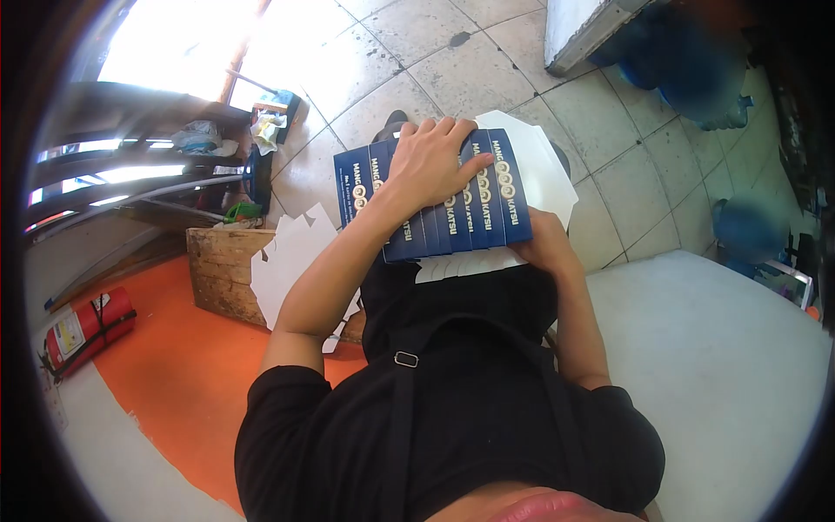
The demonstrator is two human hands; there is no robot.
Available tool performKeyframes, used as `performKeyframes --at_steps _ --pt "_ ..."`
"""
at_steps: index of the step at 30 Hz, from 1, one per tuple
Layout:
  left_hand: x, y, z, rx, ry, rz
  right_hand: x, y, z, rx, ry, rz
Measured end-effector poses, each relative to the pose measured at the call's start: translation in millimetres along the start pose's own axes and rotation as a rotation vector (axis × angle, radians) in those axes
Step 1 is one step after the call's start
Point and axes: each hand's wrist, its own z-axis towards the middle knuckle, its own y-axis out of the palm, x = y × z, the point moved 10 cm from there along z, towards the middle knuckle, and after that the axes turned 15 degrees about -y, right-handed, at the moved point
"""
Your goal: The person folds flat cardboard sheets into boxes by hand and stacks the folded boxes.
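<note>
A fanned stack of flat dark-blue food cartons, printed "MANG KATSU" in cream letters, rests over my lap. My left hand lies across its top, with the fingers bent over the far edge and the thumb on the printed faces. At the stack's near right corner, my right hand grips the edge; its fingertips are hidden beneath. White unprinted carton board sticks out under the blue pieces on the right.
More white cut board leans on a worn wooden piece at left. A red fire extinguisher lies by the orange floor area. A white surface is at my right. Blue water jugs stand on the tiled floor.
</note>
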Motion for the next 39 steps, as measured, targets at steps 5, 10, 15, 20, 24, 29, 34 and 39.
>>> performKeyframes --at_steps 5,10,15,20,24,29,34,39 --pt "-3.4 -2.4 -1.2 0.01 0.021 0.02 1.3 -1.8 -1.2 0.145 -0.053 0.107" --pt "-3.4 -3.1 0.3 0.035 0.021 0.016 2.5 13.1 4.2 0.085 -0.028 0.24" --pt "-3.5 -2.3 -1.0 -0.044 -0.01 0.024 3.5 18.6 3.3 0.004 0.04 0.343" --pt "14.5 -0.9 -2.4 -0.072 0.086 -0.037 -6.1 10.4 -3.1 -0.192 0.101 0.267" --pt "32.0 9.4 -2.9 -0.209 0.152 -0.134 3.7 13.0 -19.2 -0.344 0.238 0.278" --pt "-8.3 -33.6 5.8 -0.152 0.177 -0.372 -2.2 4.5 -17.3 -0.321 0.156 0.312" --pt "-239.9 -76.5 -33.1 0.405 -0.528 -0.538 11.9 -16.9 -31.5 -0.335 0.309 0.249" --pt "-369.9 62.4 -169.0 -0.056 -1.342 -0.042 28.2 -36.7 -37.1 -0.271 0.225 0.283"
